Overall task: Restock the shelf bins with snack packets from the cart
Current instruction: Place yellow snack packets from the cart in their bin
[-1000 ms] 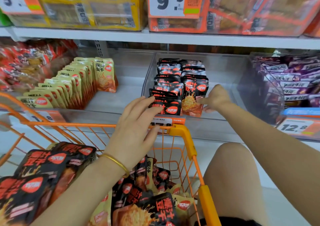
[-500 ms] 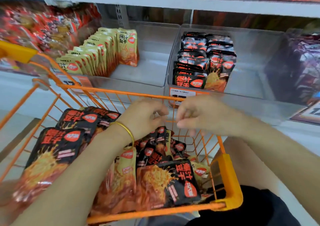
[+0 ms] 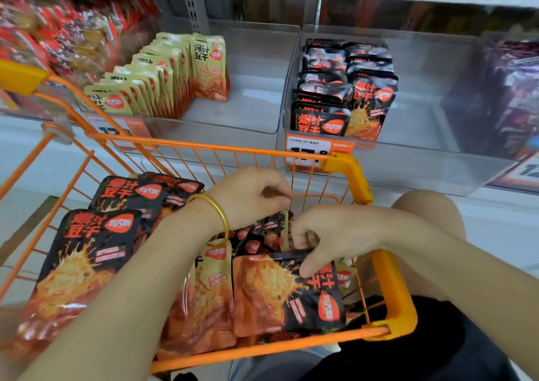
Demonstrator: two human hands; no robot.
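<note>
Both hands have dropped deeper into the cart (image 3: 392, 293) since a moment ago.
My right hand (image 3: 329, 234) pinches the top edge of a black packet (image 3: 291, 296), printed 爆汁豆干, at lower centre; my left hand (image 3: 248, 196) curls among smaller packets (image 3: 264, 234), grip unclear. I'd square several together, then stand them upright in the clear bin (image 3: 423, 112), upper right, beside its black row (image 3: 326, 88).

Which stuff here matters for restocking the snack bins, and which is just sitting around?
Job: orange cart, black packet pinched by right hand, left hand, black-packet bin, yellow-packet bin.
Lying about: purple packets, red packets, price tag.
</note>
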